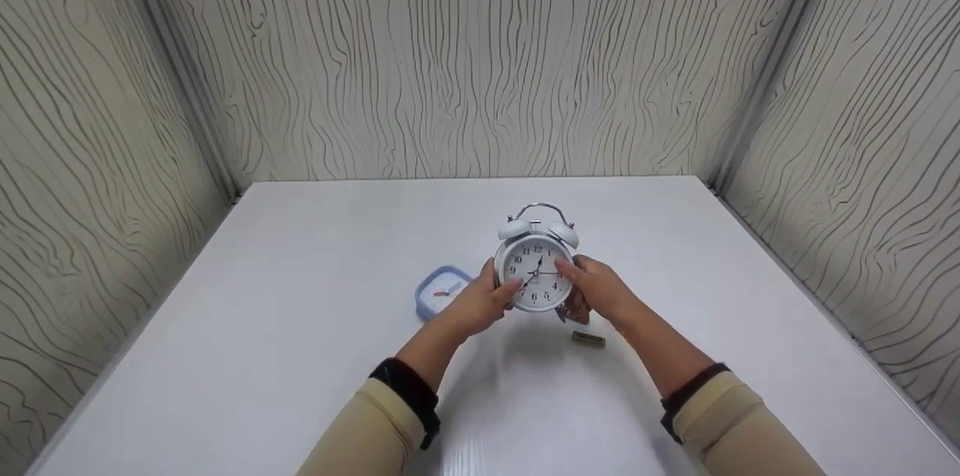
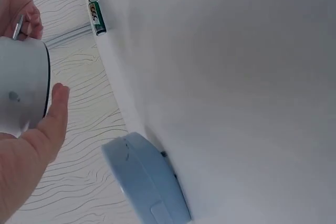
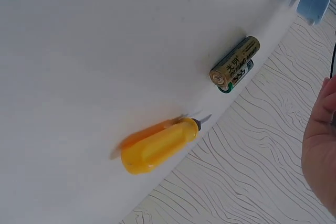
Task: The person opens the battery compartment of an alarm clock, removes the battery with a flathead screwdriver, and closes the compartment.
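Both hands hold a white twin-bell alarm clock (image 1: 536, 292) up above the table, its dial facing the head camera. My left hand (image 1: 474, 305) grips the lower left side, thumb over the dial's edge. On the other side my right hand (image 1: 604, 290) grips the rim, thumb across the dial near the 3, other fingers behind. In the left wrist view the clock's white body (image 2: 21, 82) shows side-on, with a small metal leg (image 2: 18, 27) by the right hand's fingers. A blue clock (image 1: 429, 290) rests on the table beside the left hand, partly covered by it.
On the white table (image 1: 315, 258), a gold battery (image 3: 235, 62) and a green battery (image 3: 239, 80) lie side by side below the right hand. A yellow-handled screwdriver (image 3: 160, 148) lies near them. Wood-grain patterned panels (image 1: 465, 55) stand around the table's back and sides.
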`<action>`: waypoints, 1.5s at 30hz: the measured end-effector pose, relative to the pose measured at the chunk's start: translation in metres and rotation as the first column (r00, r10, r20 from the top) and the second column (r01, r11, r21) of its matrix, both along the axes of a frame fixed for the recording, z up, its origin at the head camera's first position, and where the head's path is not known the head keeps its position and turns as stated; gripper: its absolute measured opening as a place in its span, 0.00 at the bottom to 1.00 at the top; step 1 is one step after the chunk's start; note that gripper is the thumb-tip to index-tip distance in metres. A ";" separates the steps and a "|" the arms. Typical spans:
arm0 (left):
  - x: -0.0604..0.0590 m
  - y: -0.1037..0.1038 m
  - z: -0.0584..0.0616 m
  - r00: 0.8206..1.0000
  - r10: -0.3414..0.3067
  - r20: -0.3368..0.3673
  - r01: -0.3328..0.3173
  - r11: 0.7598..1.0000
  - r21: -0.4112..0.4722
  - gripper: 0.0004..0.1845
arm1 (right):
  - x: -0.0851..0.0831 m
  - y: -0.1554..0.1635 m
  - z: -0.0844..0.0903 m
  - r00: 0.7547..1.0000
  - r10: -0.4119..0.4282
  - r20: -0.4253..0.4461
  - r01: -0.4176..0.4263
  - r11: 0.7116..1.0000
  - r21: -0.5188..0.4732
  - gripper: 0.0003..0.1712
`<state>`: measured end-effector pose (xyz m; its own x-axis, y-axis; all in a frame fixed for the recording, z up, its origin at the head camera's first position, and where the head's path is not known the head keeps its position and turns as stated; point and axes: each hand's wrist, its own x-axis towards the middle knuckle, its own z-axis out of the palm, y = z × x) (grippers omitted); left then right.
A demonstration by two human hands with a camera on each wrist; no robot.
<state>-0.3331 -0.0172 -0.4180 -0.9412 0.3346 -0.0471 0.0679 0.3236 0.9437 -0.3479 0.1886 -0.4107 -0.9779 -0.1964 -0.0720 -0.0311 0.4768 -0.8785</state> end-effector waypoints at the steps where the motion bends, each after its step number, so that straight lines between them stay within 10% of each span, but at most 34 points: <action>1: -0.001 0.002 0.000 1.000 0.013 0.002 -0.013 1.000 0.011 0.35 | -0.001 -0.001 0.000 1.000 -0.025 0.005 0.025 1.000 0.017 0.35; 14: -0.034 0.031 0.002 0.963 0.226 0.146 -0.237 0.969 0.062 0.40 | -0.027 -0.009 0.004 0.993 -0.103 0.049 0.097 0.988 0.118 0.33; 23: -0.058 0.041 -0.014 0.956 0.237 0.172 -0.256 0.961 0.101 0.29 | -0.043 -0.018 -0.007 0.987 -0.148 0.070 0.144 0.988 0.055 0.25; 45: -0.070 0.050 -0.027 0.929 0.265 0.260 -0.195 0.944 -0.268 0.32 | -0.056 -0.015 -0.029 0.985 -0.175 -0.001 0.172 0.965 0.198 0.12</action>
<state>-0.4032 0.0327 -0.4452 -0.9243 0.0569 -0.3775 -0.2981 0.5101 0.8068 -0.4038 0.1737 -0.4397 -0.9940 -0.0042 -0.1089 0.0813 0.6370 -0.7666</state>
